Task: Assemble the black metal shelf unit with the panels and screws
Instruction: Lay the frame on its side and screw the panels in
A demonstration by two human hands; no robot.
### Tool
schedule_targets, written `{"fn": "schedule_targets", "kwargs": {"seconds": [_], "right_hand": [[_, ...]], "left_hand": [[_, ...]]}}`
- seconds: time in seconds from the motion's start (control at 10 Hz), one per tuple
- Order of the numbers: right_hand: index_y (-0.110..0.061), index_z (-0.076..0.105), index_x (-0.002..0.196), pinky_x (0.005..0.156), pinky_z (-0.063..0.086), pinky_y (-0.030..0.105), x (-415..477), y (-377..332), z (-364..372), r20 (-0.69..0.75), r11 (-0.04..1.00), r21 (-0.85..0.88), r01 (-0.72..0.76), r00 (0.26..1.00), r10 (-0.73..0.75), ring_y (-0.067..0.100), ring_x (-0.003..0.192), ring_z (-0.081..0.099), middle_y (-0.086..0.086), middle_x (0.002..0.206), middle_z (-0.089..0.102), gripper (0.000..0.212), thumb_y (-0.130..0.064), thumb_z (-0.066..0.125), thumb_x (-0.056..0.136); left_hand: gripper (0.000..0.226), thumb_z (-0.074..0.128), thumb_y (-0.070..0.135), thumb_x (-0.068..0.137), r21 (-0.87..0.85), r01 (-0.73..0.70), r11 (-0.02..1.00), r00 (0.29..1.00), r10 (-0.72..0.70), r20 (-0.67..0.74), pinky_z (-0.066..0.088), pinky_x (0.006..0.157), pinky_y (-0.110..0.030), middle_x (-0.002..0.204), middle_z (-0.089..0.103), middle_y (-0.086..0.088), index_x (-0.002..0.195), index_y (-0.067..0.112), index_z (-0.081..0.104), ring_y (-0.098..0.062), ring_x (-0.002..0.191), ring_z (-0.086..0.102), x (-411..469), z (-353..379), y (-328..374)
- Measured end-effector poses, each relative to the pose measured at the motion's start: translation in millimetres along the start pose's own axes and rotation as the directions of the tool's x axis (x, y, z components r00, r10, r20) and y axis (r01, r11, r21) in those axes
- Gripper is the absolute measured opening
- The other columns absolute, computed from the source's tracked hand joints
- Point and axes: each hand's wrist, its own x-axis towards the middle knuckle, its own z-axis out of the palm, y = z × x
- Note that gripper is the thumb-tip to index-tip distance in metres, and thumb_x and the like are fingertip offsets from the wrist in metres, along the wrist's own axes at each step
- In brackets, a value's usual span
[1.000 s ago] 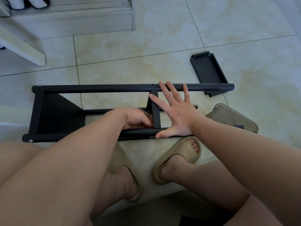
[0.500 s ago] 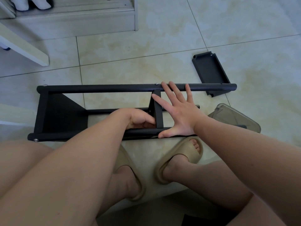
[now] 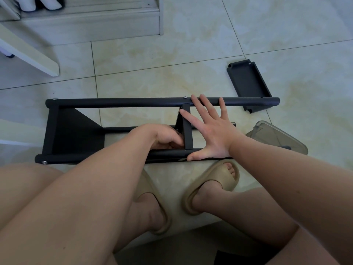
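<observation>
- Black shelf frame [image 3: 122, 102] lies on its side on the tiled floor [image 3: 172, 60], long axis running left to right across the view, just ahead of the person's feet.
- Far tube and near tube run parallel; an end panel [image 3: 76, 131] closes the left end; the right tube ends are open and point right.
- A middle panel [image 3: 186, 129] stands edge-on between the tubes, crossing the long axis near mid-length.
- Screw heads visible: one on the far tube at its left end, one above the middle panel [image 3: 184, 97], one at the near tube's left end [image 3: 44, 162].
- Left hand [image 3: 166, 136] curled, fingers bunched tight against the left face of the middle panel, low down; what they pinch, cannot tell.
- Right hand [image 3: 212, 132] flat, fingers spread wide, palm down right of the middle panel; fingertips reach the far tube, thumb rests on the near tube.
- Loose black panel [image 3: 248, 83] lies on the floor beyond the frame's right end, long axis angled away.
- Clear plastic container [image 3: 277, 136] sits right of the right wrist.
- Tan slippers [image 3: 219, 184] on both feet, near the frame.
</observation>
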Motion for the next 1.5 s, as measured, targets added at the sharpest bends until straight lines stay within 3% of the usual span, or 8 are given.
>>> {"fn": "schedule_targets", "kwargs": {"seconds": [0.2, 0.4, 0.7, 1.0, 1.1, 1.2, 1.3, 1.5], "right_hand": [[-0.038, -0.013, 0.159, 0.116, -0.008, 0.072, -0.2, -0.6, 0.2, 0.004, 1.0, -0.002, -0.001, 1.0, 0.001, 0.031, 0.153, -0.023, 0.009, 0.167, -0.022, 0.125, -0.104, 0.031, 0.061], [-0.037, -0.009, 0.16, 0.116, -0.008, 0.072, -0.5, -0.5, -0.3, -0.005, 1.0, 0.004, 0.0, 1.0, 0.0, 0.031, 0.154, -0.022, 0.009, 0.168, -0.02, 0.125, -0.103, 0.031, 0.061], [-0.036, -0.009, 0.16, 0.116, -0.008, 0.071, -0.2, -1.0, -1.0, 0.01, 1.0, -0.001, -0.005, 1.0, 0.005, 0.031, 0.153, -0.023, 0.009, 0.168, -0.021, 0.126, -0.102, 0.033, 0.061], [-0.037, -0.01, 0.159, 0.117, -0.008, 0.07, 0.4, -3.2, -7.0, 0.044, 0.999, -0.015, -0.038, 0.998, 0.038, 0.03, 0.154, -0.022, 0.009, 0.167, -0.022, 0.128, -0.104, 0.03, 0.058], [-0.036, -0.008, 0.16, 0.117, -0.006, 0.071, -1.2, -3.6, -5.3, 0.021, 0.999, -0.032, -0.033, 0.999, 0.034, 0.031, 0.154, -0.019, 0.011, 0.168, -0.018, 0.127, -0.104, 0.03, 0.059], [-0.034, -0.007, 0.16, 0.117, -0.004, 0.072, -0.5, -3.7, -3.5, 0.006, 0.999, -0.036, -0.021, 1.0, 0.022, 0.033, 0.155, -0.016, 0.012, 0.168, -0.016, 0.126, -0.103, 0.03, 0.061], [-0.034, -0.006, 0.161, 0.116, -0.004, 0.073, -0.5, -3.2, -2.2, 0.0, 0.999, -0.035, -0.019, 1.0, 0.019, 0.034, 0.155, -0.014, 0.013, 0.168, -0.015, 0.126, -0.103, 0.03, 0.061], [-0.034, -0.005, 0.16, 0.116, -0.003, 0.073, 0.1, -3.0, -2.2, 0.005, 0.999, -0.036, -0.017, 1.0, 0.017, 0.035, 0.155, -0.014, 0.013, 0.168, -0.015, 0.126, -0.102, 0.03, 0.061]], "left_hand": [[0.023, 0.05, -0.009, 0.091, 0.008, -0.009, 1.0, 0.999, 0.009, -0.031, 0.054, 0.065, -0.022, 0.071, 0.068, -0.005, 0.082, 0.007, 0.064, -0.014, 0.066, 0.068, -2.0, 2.3, 4.3], [0.021, 0.049, -0.009, 0.091, -0.004, -0.016, 1.0, 0.999, 0.016, -0.043, 0.053, 0.077, -0.025, 0.099, 0.057, -0.017, 0.105, 0.004, 0.057, -0.021, 0.081, 0.062, -2.0, 3.5, 2.7], [0.022, 0.05, -0.011, 0.09, -0.038, -0.054, 0.998, 0.998, 0.053, -0.029, 0.054, 0.06, -0.02, 0.086, 0.064, -0.012, 0.105, 0.001, 0.06, -0.012, 0.065, 0.068, -0.8, 2.2, 1.3], [0.021, 0.056, 0.011, 0.091, 0.004, 0.057, 0.998, 0.995, -0.058, 0.084, 0.056, 0.082, -0.031, 0.095, 0.074, -0.009, 0.095, 0.013, 0.077, -0.023, 0.086, 0.068, -2.1, -0.6, -0.3], [0.018, 0.059, 0.009, 0.091, 0.008, 0.03, 1.0, 0.999, -0.03, 0.035, 0.054, 0.086, -0.031, 0.094, 0.075, -0.007, 0.092, 0.014, 0.076, -0.019, 0.086, 0.07, -0.2, -1.0, -3.0], [0.019, 0.056, -0.002, 0.091, -0.009, -0.034, 0.999, 0.999, 0.034, -0.017, 0.055, 0.074, -0.024, 0.081, 0.073, -0.004, 0.09, 0.01, 0.071, -0.015, 0.075, 0.07, 0.0, 0.1, -2.9], [0.019, 0.052, -0.008, 0.09, -0.008, -0.049, 0.999, 0.999, 0.049, -0.008, 0.054, 0.081, -0.028, 0.098, 0.065, -0.018, 0.105, -0.003, 0.063, -0.026, 0.09, 0.065, 0.7, 0.7, -2.9], [0.025, 0.048, -0.011, 0.093, -0.017, -0.088, 0.996, 0.995, 0.089, 0.035, 0.055, 0.078, -0.024, 0.102, 0.058, -0.019, 0.114, 0.0, 0.055, -0.022, 0.081, 0.065, 1.3, 0.5, -3.6]]}}
